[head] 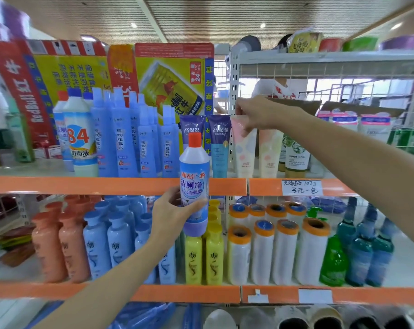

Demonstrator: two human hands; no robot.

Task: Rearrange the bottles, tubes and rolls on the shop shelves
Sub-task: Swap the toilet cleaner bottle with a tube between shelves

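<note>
The left hand (171, 210) holds a toilet-cleaner bottle (194, 184) with a red cap upright in front of the orange shelf edge (106, 185). Its fingers are curled round the lower part of the bottle, thumb at the front, so the bottle hangs in the air, clear of any shelf board, with its cap level with the tubes standing above the orange shelf edge.

The right hand (260, 112) reaches to the top of a pink tube (245, 148) that stands on the shelf above the orange shelf edge. Its fingers are closed in a pinch on the tube's flat upper end. Just right of it stands a second pale tube (270, 150), and just left stand two dark blue tubes (219, 143), partly behind the held bottle.

Further left above the orange shelf edge is a row of tall blue spray bottles (130, 136), then a white disinfectant bottle (81, 138) marked 84. Behind these lean yellow and red drink cartons (170, 77).

Below the orange shelf edge stand, from left to right, orange bottles (58, 243), light blue bottles (106, 241), yellow bottles (204, 257) directly under the held bottle, white rolls with orange ends (274, 248), a green bottle (332, 262) and dark teal bottles (367, 248). A handwritten price label (301, 187) is stuck on the orange shelf edge under the pale tubes.
</note>
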